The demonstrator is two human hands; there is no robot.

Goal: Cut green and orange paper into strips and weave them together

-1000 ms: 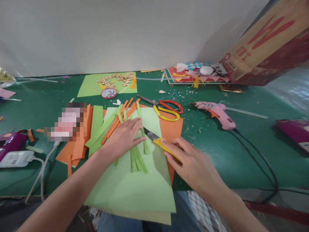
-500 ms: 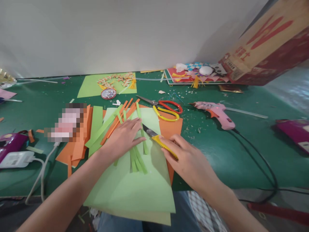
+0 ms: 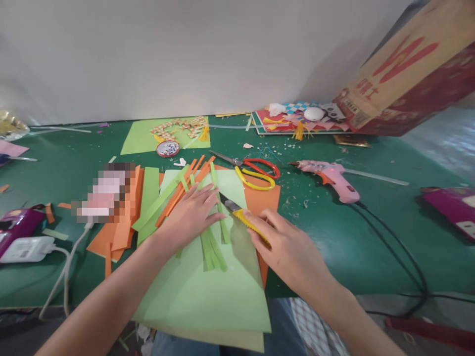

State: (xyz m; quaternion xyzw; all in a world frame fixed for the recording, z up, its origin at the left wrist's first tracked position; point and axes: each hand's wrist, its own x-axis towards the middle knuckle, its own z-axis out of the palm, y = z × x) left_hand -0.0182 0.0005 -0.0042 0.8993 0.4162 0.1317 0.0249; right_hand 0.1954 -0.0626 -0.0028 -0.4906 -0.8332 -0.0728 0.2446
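My left hand (image 3: 195, 210) lies with its fingers stretched out over green paper strips (image 3: 213, 252), pressing them onto a pale green sheet (image 3: 208, 309). In my right hand (image 3: 287, 240) is a yellow utility knife (image 3: 250, 225), its fingers closed round the handle. The knife's dark blade points up and left, its tip beside the narrow green strip (image 3: 224, 232) next to my left fingertips. Whether the blade touches that strip I cannot tell. Several orange strips (image 3: 174, 202) lie just beyond my left hand. Part of the green bunch is hidden under my palm.
Red-and-yellow-handled scissors (image 3: 256, 180) lie beyond the knife, partly over orange paper (image 3: 261, 199). A pink glue gun (image 3: 334, 178) with a trailing cable is at right. On the left are orange paper pieces (image 3: 120, 235), a white charger (image 3: 27, 248) and its cable. A paper bag (image 3: 401, 79) leans at back right.
The view has shifted slightly, so the table items appear a little lower. Both hands and the knife keep nearly the same place over the paper.
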